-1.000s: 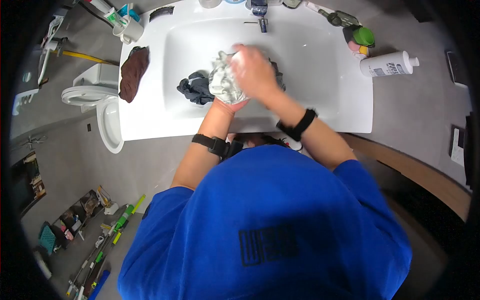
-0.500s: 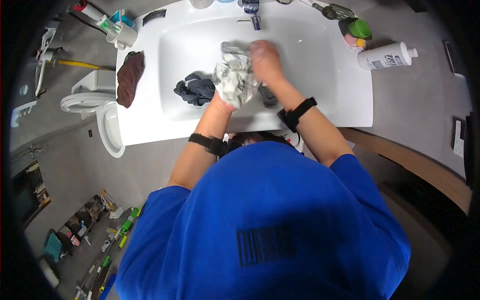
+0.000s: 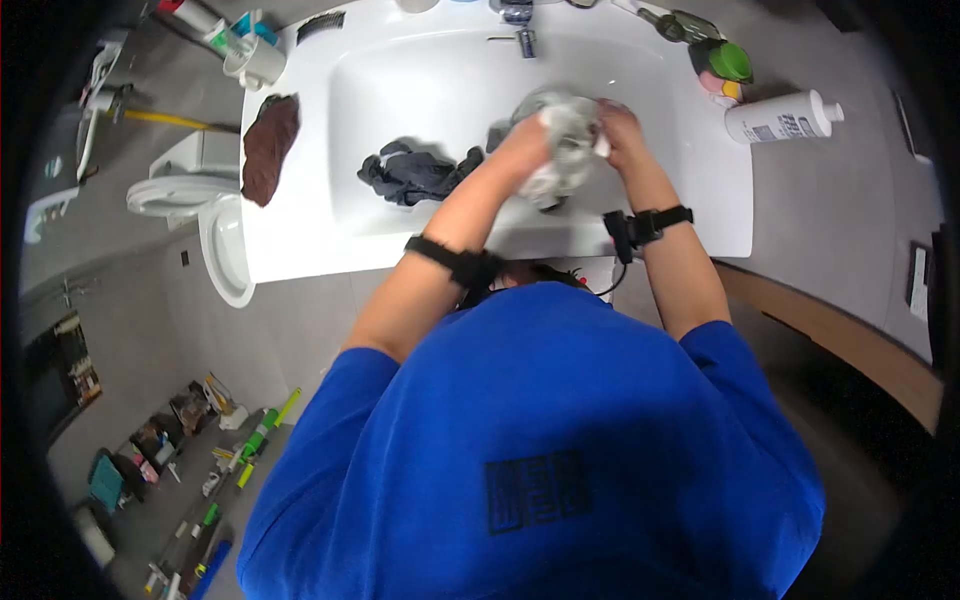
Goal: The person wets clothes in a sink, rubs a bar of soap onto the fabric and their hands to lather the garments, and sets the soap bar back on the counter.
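A wet-looking pale grey and white patterned cloth (image 3: 565, 150) hangs bunched between my two hands over the right half of the white washbasin (image 3: 400, 90). My left hand (image 3: 525, 148) is closed on its left side. At its upper right edge my right hand (image 3: 620, 128) grips it with bent fingers, slightly blurred. Dark grey cloth (image 3: 412, 176) lies crumpled in the basin, left of my hands. A brown cloth (image 3: 270, 150) rests folded on the basin's left rim.
The faucet (image 3: 526, 42) stands at the basin's back. A white bottle (image 3: 783, 117) lies on its side at the right, near a green-lidded jar (image 3: 732, 62). A cup with toothbrushing items (image 3: 254, 65) and a black comb (image 3: 321, 26) sit at the back left. A toilet (image 3: 228, 250) is on the left.
Both hands and the pale cloth have moved right across the basin. My right hand now holds the cloth's right side. More of the dark grey cloth shows.
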Demonstrator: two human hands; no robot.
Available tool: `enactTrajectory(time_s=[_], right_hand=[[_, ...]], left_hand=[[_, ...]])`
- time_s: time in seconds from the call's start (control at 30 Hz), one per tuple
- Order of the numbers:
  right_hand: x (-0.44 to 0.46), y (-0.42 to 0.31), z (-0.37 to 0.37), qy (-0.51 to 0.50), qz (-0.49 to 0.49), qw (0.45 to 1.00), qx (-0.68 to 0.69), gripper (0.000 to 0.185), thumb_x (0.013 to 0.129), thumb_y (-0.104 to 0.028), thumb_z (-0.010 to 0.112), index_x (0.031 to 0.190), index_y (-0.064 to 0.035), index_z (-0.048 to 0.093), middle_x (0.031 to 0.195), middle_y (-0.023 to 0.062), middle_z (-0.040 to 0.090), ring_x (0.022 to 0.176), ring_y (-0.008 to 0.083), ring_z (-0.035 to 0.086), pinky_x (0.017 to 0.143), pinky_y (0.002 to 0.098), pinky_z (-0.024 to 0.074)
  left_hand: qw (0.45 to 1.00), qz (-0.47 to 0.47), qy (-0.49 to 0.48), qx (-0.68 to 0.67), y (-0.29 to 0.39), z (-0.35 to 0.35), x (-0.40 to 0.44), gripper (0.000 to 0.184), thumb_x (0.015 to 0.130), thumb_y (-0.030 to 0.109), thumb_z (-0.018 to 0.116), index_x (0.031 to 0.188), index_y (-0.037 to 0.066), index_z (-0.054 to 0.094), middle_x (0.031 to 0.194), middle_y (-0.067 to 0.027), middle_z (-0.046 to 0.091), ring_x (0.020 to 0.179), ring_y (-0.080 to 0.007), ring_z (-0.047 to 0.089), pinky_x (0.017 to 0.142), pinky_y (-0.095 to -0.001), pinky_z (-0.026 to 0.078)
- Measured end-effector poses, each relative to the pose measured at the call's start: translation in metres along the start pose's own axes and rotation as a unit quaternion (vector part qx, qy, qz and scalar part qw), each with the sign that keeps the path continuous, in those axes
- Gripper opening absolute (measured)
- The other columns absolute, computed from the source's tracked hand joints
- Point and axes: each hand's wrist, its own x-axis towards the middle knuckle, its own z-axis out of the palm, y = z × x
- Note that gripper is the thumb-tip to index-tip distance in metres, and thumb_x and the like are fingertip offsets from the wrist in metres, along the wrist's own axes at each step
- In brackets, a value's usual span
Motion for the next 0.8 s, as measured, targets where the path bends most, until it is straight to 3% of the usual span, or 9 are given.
enactTrajectory(time_s=[0.03,0.13,0.3,0.37,0.4,0.5,0.57,0.63,0.8], right_hand=[[-0.014,-0.007,0.000,0.035,-0.014,0.999,0.023,0.030,0.079,-0.013,0.063,0.106,-0.0015,0.053,0.084,0.0082,0.058,0.074,0.0192,0.058,0.064,0.0308,0.0465],[-0.038,-0.021,-0.004,0.104,-0.024,0.994,0.002,0.029,0.079,-0.012,0.062,0.104,-0.0025,0.053,0.083,0.0064,0.056,0.066,0.0161,0.055,0.056,0.0264,0.0426],[-0.070,-0.043,0.008,0.166,-0.023,0.982,-0.082,0.031,0.077,-0.010,0.060,0.107,-0.0024,0.053,0.084,0.0062,0.057,0.069,0.0153,0.056,0.058,0.0270,0.0426],[-0.075,-0.044,0.011,0.133,-0.027,0.986,-0.098,0.034,0.077,-0.011,0.060,0.110,-0.0030,0.053,0.084,0.0055,0.058,0.070,0.0142,0.057,0.058,0.0265,0.0428],[-0.078,-0.046,0.016,0.133,-0.029,0.986,-0.096,0.034,0.077,-0.011,0.060,0.110,-0.0030,0.053,0.084,0.0055,0.058,0.070,0.0142,0.057,0.058,0.0265,0.0428],[-0.090,-0.043,0.041,0.091,-0.023,0.985,-0.144,0.034,0.077,-0.012,0.061,0.110,-0.0033,0.055,0.084,0.0039,0.058,0.071,0.0126,0.057,0.057,0.0252,0.0430],[-0.092,-0.041,0.055,-0.001,0.000,0.985,-0.170,0.037,0.078,-0.014,0.062,0.113,-0.0053,0.054,0.093,0.0035,0.059,0.077,0.0131,0.057,0.058,0.0254,0.0435],[-0.096,-0.036,0.068,-0.032,0.015,0.982,-0.185,0.038,0.078,-0.014,0.062,0.114,-0.0059,0.055,0.094,0.0033,0.059,0.080,0.0126,0.057,0.063,0.0251,0.0444],[-0.098,-0.026,0.119,-0.188,-0.209,0.878,-0.388,0.044,0.079,-0.018,0.067,0.121,-0.0114,0.054,0.108,0.0111,0.056,0.088,0.0212,0.055,0.076,0.0317,0.0456]], left_hand=[[0.981,0.002,0.037,0.192,0.007,0.007,0.011,0.053,0.086,0.044,0.055,0.111,-0.003,0.059,0.111,-0.0196,0.062,0.096,-0.0321,0.062,0.088,-0.0397,0.047],[0.923,0.016,-0.022,0.383,0.016,0.009,0.009,0.064,0.083,0.049,0.060,0.117,-0.004,0.056,0.111,-0.0248,0.061,0.103,-0.0357,0.059,0.090,-0.0368,0.045],[0.842,-0.041,0.039,0.537,-0.006,-0.071,-0.025,0.068,0.076,0.049,0.067,0.126,0.004,0.054,0.122,-0.0198,0.057,0.115,-0.0357,0.053,0.098,-0.0422,0.040],[0.680,-0.238,0.133,0.680,0.003,-0.091,-0.048,0.067,0.069,0.044,0.073,0.126,0.014,0.055,0.132,-0.0109,0.053,0.125,-0.0294,0.046,0.100,-0.0612,0.030],[0.634,-0.272,0.153,0.708,0.000,-0.102,-0.055,0.069,0.067,0.042,0.075,0.126,0.015,0.055,0.130,-0.0093,0.054,0.125,-0.0293,0.045,0.101,-0.0596,0.030],[0.660,-0.241,0.195,0.684,-0.036,-0.150,-0.070,0.048,0.068,0.030,0.076,0.113,0.015,0.064,0.118,-0.0091,0.061,0.117,-0.0271,0.052,0.098,-0.0537,0.037],[0.772,-0.194,0.207,0.568,-0.031,-0.167,-0.071,0.032,0.078,0.021,0.068,0.109,0.014,0.064,0.112,-0.0087,0.064,0.108,-0.0262,0.058,0.092,-0.0419,0.044],[0.769,-0.140,0.225,0.581,-0.027,-0.164,-0.081,0.027,0.080,0.018,0.066,0.106,0.011,0.063,0.103,-0.0101,0.066,0.099,-0.0282,0.061,0.081,-0.0361,0.049],[0.937,0.064,0.221,0.263,0.033,-0.132,-0.101,0.019,0.087,0.010,0.058,0.105,0.004,0.060,0.090,-0.0052,0.065,0.082,-0.0149,0.060,0.075,-0.0267,0.047]])
